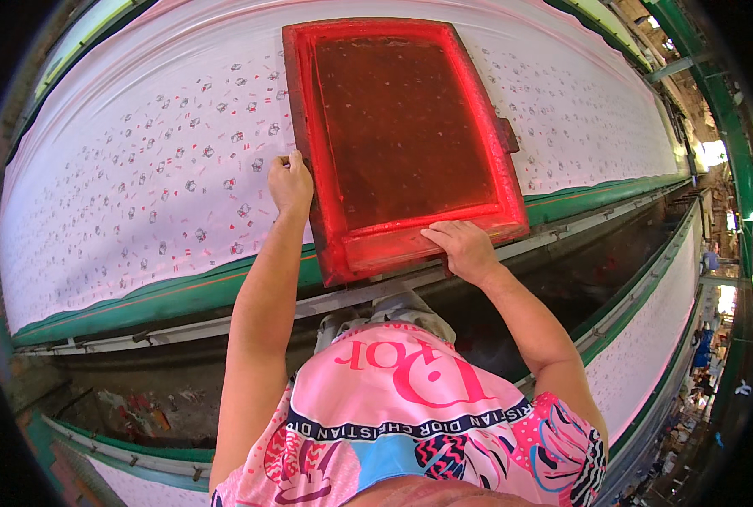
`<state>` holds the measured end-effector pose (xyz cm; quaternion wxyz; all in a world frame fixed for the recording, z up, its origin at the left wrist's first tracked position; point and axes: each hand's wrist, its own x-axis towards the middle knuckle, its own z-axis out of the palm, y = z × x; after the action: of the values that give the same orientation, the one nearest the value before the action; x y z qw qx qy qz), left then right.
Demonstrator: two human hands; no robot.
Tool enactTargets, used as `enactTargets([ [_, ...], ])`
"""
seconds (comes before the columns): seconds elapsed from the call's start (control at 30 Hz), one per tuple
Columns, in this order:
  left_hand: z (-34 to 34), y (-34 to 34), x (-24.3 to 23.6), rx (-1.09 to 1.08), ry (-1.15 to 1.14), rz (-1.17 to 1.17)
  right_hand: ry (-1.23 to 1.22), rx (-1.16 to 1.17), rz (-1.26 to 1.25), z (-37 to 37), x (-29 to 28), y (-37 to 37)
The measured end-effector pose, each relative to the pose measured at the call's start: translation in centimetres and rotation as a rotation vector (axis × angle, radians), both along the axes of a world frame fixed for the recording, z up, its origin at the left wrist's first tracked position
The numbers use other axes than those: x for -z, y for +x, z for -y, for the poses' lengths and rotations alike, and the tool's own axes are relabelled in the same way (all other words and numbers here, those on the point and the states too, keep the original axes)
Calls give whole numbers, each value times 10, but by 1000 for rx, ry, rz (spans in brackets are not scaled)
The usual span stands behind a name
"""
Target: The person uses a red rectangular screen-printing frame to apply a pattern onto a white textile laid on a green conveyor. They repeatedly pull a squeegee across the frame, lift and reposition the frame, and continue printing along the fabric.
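A red-stained screen printing frame (385, 241) with a dark reddish mesh (402, 127) lies over white cloth (140, 160) printed with small grey and red figures. My left hand (291, 184) is closed at the frame's left side, thumb and fingers bent against the edge. At the near side, my right hand (465, 251) wraps over the frame's rim, its fingers resting on top and the rest of the grip hidden below. A small dark block (507, 135) juts from the frame's right side.
The long table has a green near edge (174, 294) and a metal rail (165, 328) with small stops. Behind me runs another table with printed cloth (638, 372). Between them lies a dark, stained floor (157, 414). Green metal posts (736, 169) stand at the right.
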<state>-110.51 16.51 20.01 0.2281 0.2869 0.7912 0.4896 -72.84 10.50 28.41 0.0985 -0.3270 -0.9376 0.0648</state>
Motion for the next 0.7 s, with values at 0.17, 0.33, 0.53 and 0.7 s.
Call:
enactTargets([
  [0.17, 2, -5, 1, 20, 12, 34, 118, -24, -35, -37, 20, -19],
  [0.33, 5, -3, 0, 6, 67, 47, 132, -5, -18, -122, 25, -53],
  [0.53, 6, 5, -16, -37, 29, 39, 131, 16, 11, -249, 25, -98],
  [0.7, 10, 4, -12, -96, -40, 24, 125, 24, 42, -352, 28, -135],
])
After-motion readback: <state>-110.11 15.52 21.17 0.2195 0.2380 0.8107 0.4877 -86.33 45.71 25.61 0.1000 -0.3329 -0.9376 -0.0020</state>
